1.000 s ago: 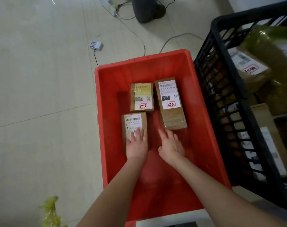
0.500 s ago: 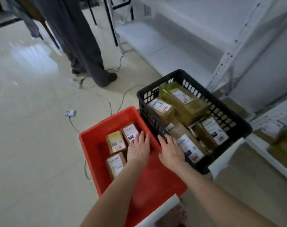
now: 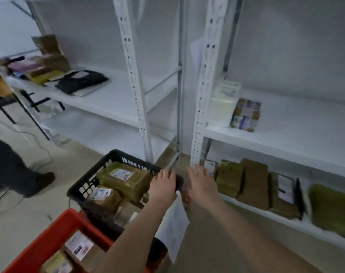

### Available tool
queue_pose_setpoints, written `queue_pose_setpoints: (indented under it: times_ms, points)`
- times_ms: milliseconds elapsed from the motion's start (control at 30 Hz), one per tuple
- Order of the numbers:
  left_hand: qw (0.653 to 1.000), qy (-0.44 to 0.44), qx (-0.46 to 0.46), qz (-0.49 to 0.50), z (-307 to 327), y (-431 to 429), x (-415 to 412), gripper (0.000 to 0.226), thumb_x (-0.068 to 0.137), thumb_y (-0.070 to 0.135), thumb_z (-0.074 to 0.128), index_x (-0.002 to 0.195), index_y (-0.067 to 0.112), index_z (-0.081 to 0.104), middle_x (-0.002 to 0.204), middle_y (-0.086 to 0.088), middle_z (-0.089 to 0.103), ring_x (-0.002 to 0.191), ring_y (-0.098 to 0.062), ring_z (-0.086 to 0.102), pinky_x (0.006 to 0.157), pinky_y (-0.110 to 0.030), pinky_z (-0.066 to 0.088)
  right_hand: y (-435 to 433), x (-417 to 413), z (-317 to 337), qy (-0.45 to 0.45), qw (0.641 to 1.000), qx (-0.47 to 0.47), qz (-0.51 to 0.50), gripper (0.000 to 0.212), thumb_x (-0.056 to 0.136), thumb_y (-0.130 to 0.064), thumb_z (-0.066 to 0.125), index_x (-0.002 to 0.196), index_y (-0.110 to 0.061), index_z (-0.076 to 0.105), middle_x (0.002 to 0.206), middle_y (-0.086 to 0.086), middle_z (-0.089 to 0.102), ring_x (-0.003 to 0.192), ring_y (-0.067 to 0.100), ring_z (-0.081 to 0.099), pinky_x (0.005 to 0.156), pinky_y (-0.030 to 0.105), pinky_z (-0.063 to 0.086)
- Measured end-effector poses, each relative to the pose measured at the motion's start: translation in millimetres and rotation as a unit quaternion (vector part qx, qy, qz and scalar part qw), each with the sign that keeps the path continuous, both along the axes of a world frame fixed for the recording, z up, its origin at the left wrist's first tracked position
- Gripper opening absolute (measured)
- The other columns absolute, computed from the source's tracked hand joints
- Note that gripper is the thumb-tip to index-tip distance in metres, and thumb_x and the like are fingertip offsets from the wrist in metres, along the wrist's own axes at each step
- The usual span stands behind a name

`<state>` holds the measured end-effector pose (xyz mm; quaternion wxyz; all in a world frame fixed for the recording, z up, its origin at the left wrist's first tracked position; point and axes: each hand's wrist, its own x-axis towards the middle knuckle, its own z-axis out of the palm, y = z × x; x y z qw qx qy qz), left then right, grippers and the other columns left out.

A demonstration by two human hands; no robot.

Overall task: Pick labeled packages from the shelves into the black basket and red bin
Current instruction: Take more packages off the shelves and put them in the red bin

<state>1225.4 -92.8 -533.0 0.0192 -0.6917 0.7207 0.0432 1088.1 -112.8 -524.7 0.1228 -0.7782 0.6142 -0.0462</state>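
My left hand (image 3: 163, 184) hovers with straight fingers over the far right corner of the black basket (image 3: 83, 189), which holds labeled brown and green-wrapped packages (image 3: 126, 179). My right hand (image 3: 201, 180) is open in the air in front of the white shelf post, empty, just left of the low shelf's packages (image 3: 254, 182). The red bin (image 3: 49, 239) at the bottom left holds labeled cardboard packages (image 3: 79, 247). Both hands hold nothing.
White shelving (image 3: 266, 138) stands ahead; its middle right shelf carries a white package (image 3: 223, 103) and a small patterned one (image 3: 245, 115). A left shelf holds a black item (image 3: 83, 81) and boxes. A person's leg and shoe (image 3: 19, 174) and floor cables lie left.
The view swung up from the red bin to the shelves. Both hands lifted off the bin's packages and moved right, now past the black basket toward the low shelf.
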Motion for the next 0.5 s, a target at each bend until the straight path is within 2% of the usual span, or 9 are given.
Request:
queue_pose_setpoints:
  times_ms: [100,300,500]
  points:
    - [0.999,0.004,-0.028,-0.030,22,-24,-67,0.069,0.090,0.026,0.055,0.148,0.015,0.020,0.156,-0.011,0.018,0.142,-0.027,0.022,0.112,-0.039,0.029,-14,-70,20,-0.013,0.999,-0.023,-0.018,0.063,0.089,-0.026,0.056,0.145,-0.026,0.028,0.152,0.006,0.023,0.138,0.027,0.024,0.110,0.039,0.030]
    - [0.997,0.004,-0.036,-0.069,64,-67,-196,0.076,0.088,0.034,0.062,0.147,0.014,0.018,0.153,-0.011,0.021,0.139,-0.028,0.027,0.109,-0.040,0.034,-53,-194,50,-0.016,0.995,-0.077,-0.065,0.064,0.088,-0.026,0.059,0.145,-0.025,0.029,0.151,0.005,0.026,0.137,0.025,0.026,0.108,0.038,0.033]
    - [0.993,0.060,-0.066,-0.074,89,-105,-265,0.069,0.092,0.028,0.057,0.148,0.019,0.018,0.158,-0.005,0.013,0.141,-0.023,0.026,0.106,-0.040,0.038,-101,-259,64,-0.030,0.990,-0.079,-0.116,0.069,0.091,-0.032,0.058,0.149,-0.024,0.021,0.156,0.006,0.018,0.140,0.026,0.021,0.111,0.037,0.029]
